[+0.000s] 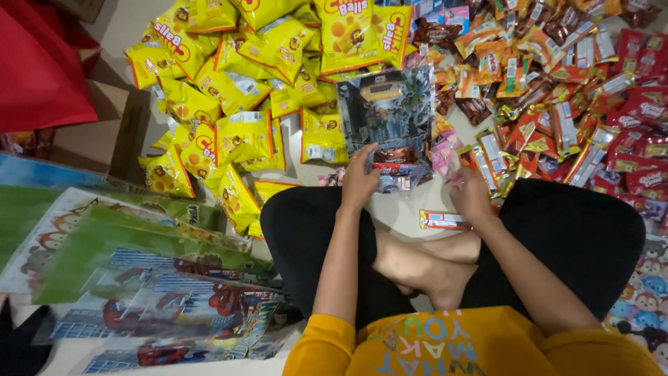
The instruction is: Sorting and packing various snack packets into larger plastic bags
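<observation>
Clear plastic goodie bag lies on the floor straight ahead of the seated person's crossed legs, long axis running away from the body, mouth end toward the knees. Left hand is closed on the bag's near edge, fingers curled over it beside dark snack packets already inside. Right hand sits just right of the bag, fingers pinched on something small and pinkish; what it is cannot be told. Both hands are about equally near, the left one touching. Yellow snack packs heap to the left, red chocolate bars to the right. Bag's far contents are blurred by glare.
</observation>
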